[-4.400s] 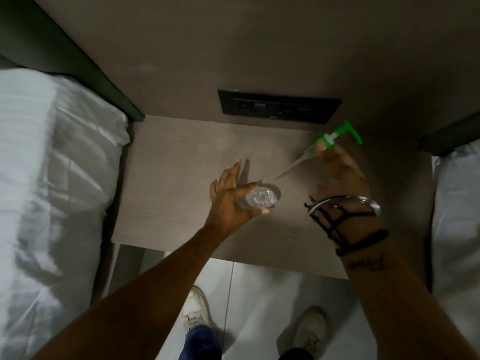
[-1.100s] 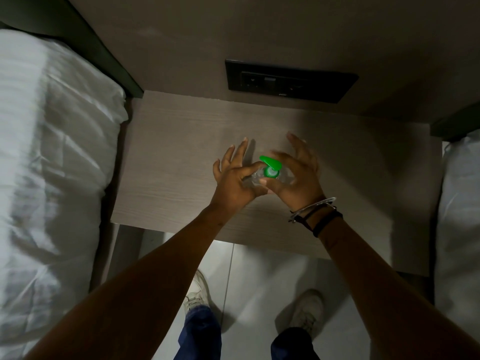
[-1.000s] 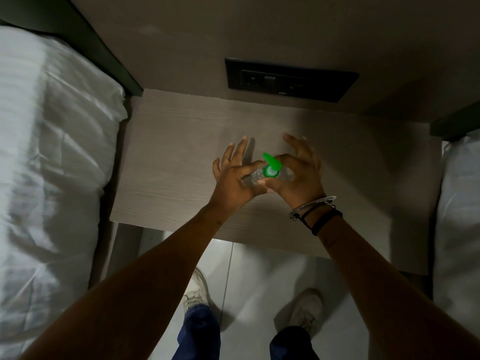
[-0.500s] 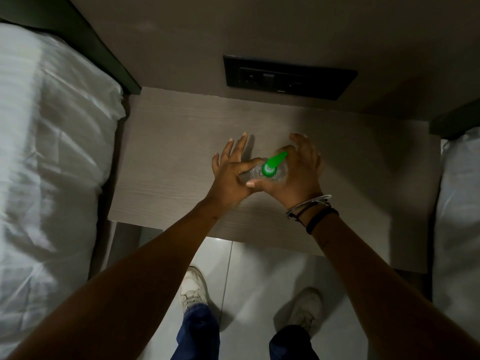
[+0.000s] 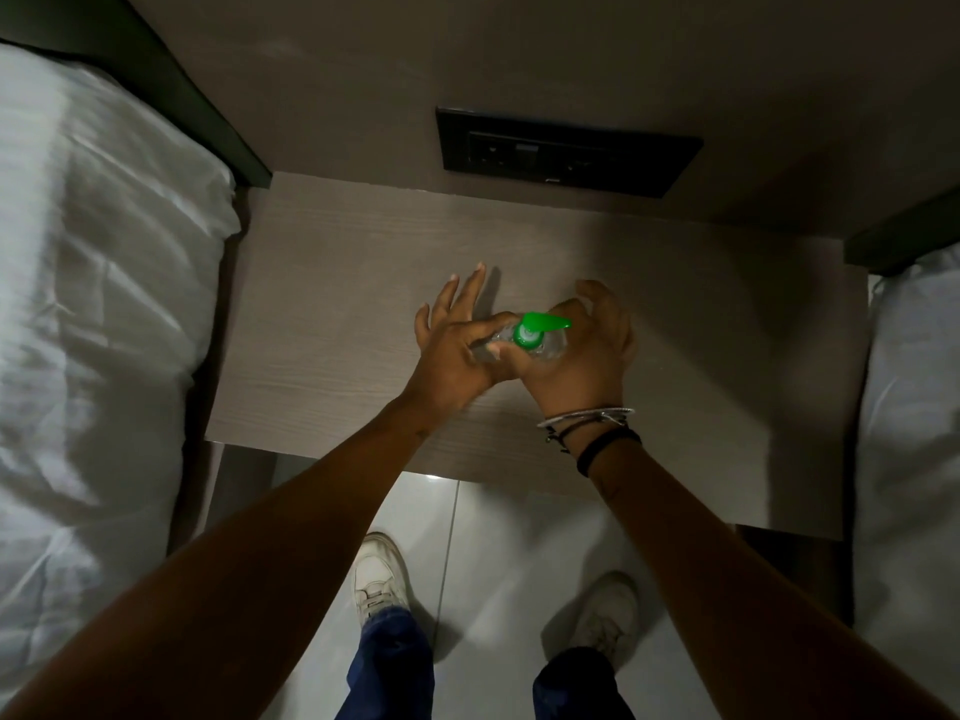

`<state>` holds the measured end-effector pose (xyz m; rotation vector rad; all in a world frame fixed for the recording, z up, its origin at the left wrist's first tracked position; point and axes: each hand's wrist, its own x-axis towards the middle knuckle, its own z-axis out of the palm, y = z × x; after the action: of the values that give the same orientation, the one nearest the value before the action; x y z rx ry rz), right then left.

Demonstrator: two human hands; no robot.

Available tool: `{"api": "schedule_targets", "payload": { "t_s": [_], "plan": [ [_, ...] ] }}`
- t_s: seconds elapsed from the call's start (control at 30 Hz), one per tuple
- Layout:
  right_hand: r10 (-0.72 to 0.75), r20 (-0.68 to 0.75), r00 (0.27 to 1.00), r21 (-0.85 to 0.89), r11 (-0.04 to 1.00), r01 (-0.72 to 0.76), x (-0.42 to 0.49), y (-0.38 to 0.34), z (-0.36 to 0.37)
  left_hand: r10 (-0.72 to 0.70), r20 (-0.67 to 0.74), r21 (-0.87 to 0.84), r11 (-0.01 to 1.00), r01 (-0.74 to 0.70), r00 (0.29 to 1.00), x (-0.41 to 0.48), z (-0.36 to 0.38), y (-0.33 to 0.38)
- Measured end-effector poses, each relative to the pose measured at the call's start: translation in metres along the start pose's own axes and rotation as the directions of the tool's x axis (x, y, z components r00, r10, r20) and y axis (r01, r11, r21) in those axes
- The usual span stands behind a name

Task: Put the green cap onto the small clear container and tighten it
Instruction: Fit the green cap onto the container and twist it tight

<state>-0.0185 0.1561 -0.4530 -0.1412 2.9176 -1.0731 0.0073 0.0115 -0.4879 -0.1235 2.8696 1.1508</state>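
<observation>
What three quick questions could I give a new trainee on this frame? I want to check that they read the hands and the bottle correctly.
1. True or false: the green cap lies loose on the nightstand, apart from the small clear container.
2. Which hand wears the wrist bands? A) left hand B) right hand C) both
3. Fill in: the cap's spout points toward the person's ____ side.

Key
1. False: it sits on top of the container, between both hands.
2. B: the bands are at the wrist of the right hand; the left hand has a bare wrist.
3. Right.
</observation>
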Motion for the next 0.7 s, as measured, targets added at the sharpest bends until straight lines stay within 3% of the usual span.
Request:
{"api": "schedule_targets", "payload": {
  "t_s": [0.13, 0.23, 0.53, 0.7],
  "plan": [
    [-0.040, 0.099, 0.994, 0.095, 0.995, 0.030, 0.000, 0.005, -0.001, 0.006, -0.006, -0.035, 0.999, -0.006, 1.000, 0.001, 0.003, 0.001],
    [-0.038, 0.066, 0.997, 0.193, 0.981, 0.025, 0.002, 0.007, -0.005, 0.000, 0.006, -0.028, 1.000, 0.000, 1.000, 0.003, 0.006, 0.002],
    [0.056, -0.053, 0.997, 0.102, 0.994, -0.050, -0.002, 0.001, 0.005, -0.022, 0.009, -0.035, 0.999, 0.023, 1.000, -0.002, 0.009, 0.002],
    [0.051, 0.011, 0.999, 0.056, 0.997, -0.052, -0.002, 0.005, -0.002, -0.019, 0.003, -0.024, 1.000, 0.019, 1.000, 0.002, 0.008, 0.003]
  ]
}}
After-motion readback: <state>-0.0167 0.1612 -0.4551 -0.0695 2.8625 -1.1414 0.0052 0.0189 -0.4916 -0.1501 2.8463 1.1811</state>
